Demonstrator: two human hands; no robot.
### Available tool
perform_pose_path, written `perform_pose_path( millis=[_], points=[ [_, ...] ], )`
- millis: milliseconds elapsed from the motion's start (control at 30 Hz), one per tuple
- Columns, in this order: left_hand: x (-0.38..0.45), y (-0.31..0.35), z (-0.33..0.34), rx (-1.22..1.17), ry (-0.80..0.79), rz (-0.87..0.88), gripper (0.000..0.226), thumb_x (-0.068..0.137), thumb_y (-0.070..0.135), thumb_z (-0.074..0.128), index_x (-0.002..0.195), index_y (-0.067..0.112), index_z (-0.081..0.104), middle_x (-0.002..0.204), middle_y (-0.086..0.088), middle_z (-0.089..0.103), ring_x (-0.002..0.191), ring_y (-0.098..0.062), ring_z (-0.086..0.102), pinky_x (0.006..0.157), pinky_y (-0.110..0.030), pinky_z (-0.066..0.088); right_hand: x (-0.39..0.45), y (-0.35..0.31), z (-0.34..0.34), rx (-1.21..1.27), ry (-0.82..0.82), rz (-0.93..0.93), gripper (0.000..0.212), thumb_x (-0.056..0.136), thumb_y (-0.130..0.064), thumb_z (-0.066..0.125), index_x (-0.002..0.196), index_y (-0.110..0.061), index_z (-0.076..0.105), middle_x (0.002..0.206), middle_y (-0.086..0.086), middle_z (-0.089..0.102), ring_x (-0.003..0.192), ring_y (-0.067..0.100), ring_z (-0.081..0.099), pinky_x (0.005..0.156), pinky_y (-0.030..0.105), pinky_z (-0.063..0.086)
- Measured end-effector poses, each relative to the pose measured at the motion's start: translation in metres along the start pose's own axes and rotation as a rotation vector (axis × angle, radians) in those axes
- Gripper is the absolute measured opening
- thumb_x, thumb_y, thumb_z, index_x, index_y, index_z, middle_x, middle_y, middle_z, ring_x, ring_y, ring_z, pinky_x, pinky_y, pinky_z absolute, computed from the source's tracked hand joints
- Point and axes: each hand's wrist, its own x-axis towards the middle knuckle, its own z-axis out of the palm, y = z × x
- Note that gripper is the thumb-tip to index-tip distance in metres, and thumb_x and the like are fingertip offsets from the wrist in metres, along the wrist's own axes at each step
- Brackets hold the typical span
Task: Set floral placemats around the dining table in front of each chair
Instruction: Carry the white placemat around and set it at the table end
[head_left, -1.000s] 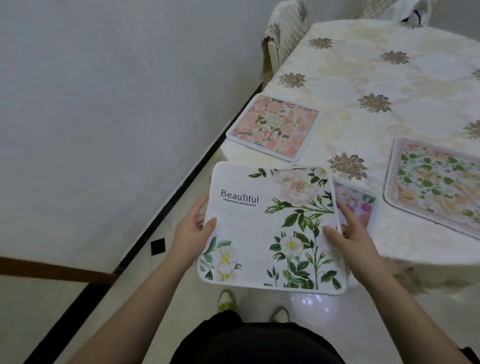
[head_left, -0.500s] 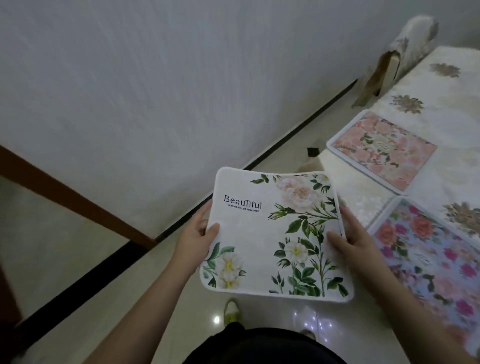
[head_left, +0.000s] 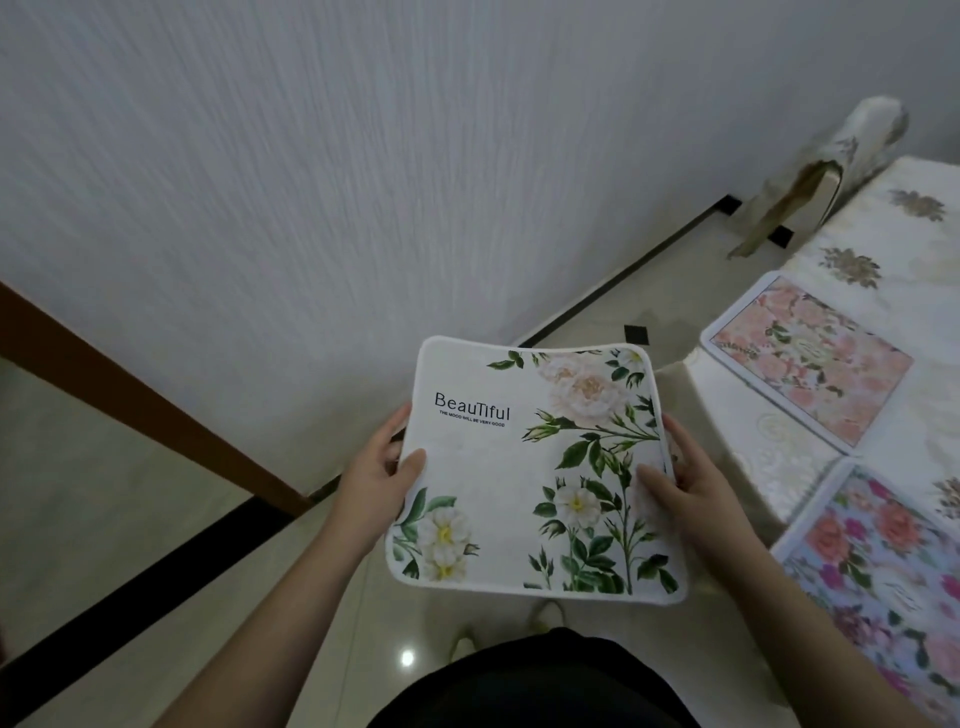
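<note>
A white placemat (head_left: 509, 467) printed with green leaves, pale flowers and the word "Beautiful" is held flat in front of me, above the floor. My left hand (head_left: 376, 480) grips its left edge and my right hand (head_left: 685, 475) grips its right edge, thumbs on top. On the dining table (head_left: 893, 249) at the right lie a pink floral placemat (head_left: 810, 361) near the corner and a blue and pink floral placemat (head_left: 883, 571) closer to me.
A covered chair (head_left: 831, 171) stands at the table's far left side, against the white wall (head_left: 363, 182). A brown door frame (head_left: 145, 400) runs along the left. The tiled floor (head_left: 130, 519) has a black border strip.
The view has swung left, away from the table, so the table now sits at the right edge. The white placemat stays in both hands, and a blue and pink placemat has come into view.
</note>
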Motion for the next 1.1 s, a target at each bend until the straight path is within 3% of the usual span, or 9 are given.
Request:
perform_pose_path(
  millis=[200,300,400,500,567,700,900,1100],
  points=[
    [0.046,0.017,0.017,0.045,-0.005,0.027,0.059,0.097,0.011,0.063,0.143,0.043,0.044,0.108,0.007,0.076,0.095,-0.015,0.074,0.085,-0.048,0.06,0.038,-0.013,-0.008,-0.002,0.001,-0.023,0.061,0.097,-0.012,0.057,0.118,-0.066,0.04,0.116,-0.001,0.071,0.094,0.024,0.074,0.081,0.054,0.059],
    [0.069,0.027,0.023,0.094,-0.007,0.033,0.061,0.097,0.013,0.063,0.148,0.039,0.042,0.105,0.009,0.077,0.093,-0.014,0.075,0.083,-0.046,0.06,0.063,-0.017,-0.012,-0.014,-0.008,-0.021,0.06,0.097,-0.014,0.057,0.133,-0.058,0.037,0.118,-0.002,0.07,0.093,0.021,0.074,0.079,0.052,0.06],
    [0.096,0.041,0.037,0.092,0.005,0.031,0.06,0.097,0.011,0.062,0.146,0.039,0.044,0.104,0.01,0.077,0.094,-0.012,0.074,0.081,-0.037,0.06,0.098,-0.027,-0.02,-0.114,-0.016,-0.046,0.062,0.097,-0.017,0.057,0.14,-0.051,0.029,0.119,-0.006,0.069,0.088,0.012,0.074,0.074,0.035,0.062],
    [0.123,0.057,0.05,0.098,0.0,0.034,0.059,0.097,0.011,0.062,0.142,0.045,0.046,0.108,0.006,0.077,0.097,-0.019,0.074,0.084,-0.047,0.06,0.128,-0.041,-0.032,-0.128,-0.003,-0.07,0.062,0.097,-0.017,0.057,0.147,-0.042,0.03,0.118,-0.011,0.066,0.083,0.004,0.072,0.062,0.019,0.058],
    [0.142,0.068,0.058,0.115,-0.012,0.047,0.06,0.097,0.012,0.062,0.142,0.047,0.046,0.108,0.003,0.077,0.097,-0.022,0.074,0.086,-0.053,0.058,0.144,-0.048,-0.041,-0.094,-0.016,-0.074,0.058,0.098,-0.014,0.056,0.143,-0.042,0.033,0.115,-0.011,0.067,0.082,0.008,0.073,0.06,0.022,0.059],
    [0.17,0.09,0.076,0.135,0.015,0.069,0.06,0.097,0.012,0.063,0.145,0.044,0.045,0.104,0.003,0.078,0.093,-0.02,0.075,0.084,-0.052,0.059,0.177,-0.055,-0.055,-0.068,-0.027,-0.054,0.06,0.097,-0.013,0.055,0.147,-0.04,0.034,0.118,-0.007,0.069,0.087,0.018,0.075,0.069,0.044,0.062],
    [0.207,0.112,0.094,0.174,0.014,0.094,0.059,0.097,0.012,0.063,0.144,0.043,0.046,0.103,0.011,0.077,0.092,-0.015,0.075,0.083,-0.047,0.06,0.214,-0.069,-0.062,-0.098,0.018,-0.099,0.06,0.098,-0.017,0.055,0.148,-0.041,0.033,0.121,-0.013,0.067,0.089,0.01,0.073,0.07,0.039,0.063],
    [0.262,0.125,0.097,0.117,-0.085,0.096,0.06,0.097,0.012,0.063,0.134,0.055,0.046,0.106,0.003,0.077,0.093,-0.021,0.075,0.081,-0.051,0.06,0.253,-0.079,-0.064,-0.075,0.077,-0.045,0.06,0.096,-0.02,0.057,0.146,-0.044,0.034,0.117,-0.01,0.069,0.082,0.015,0.075,0.064,0.042,0.062]
  ],
)
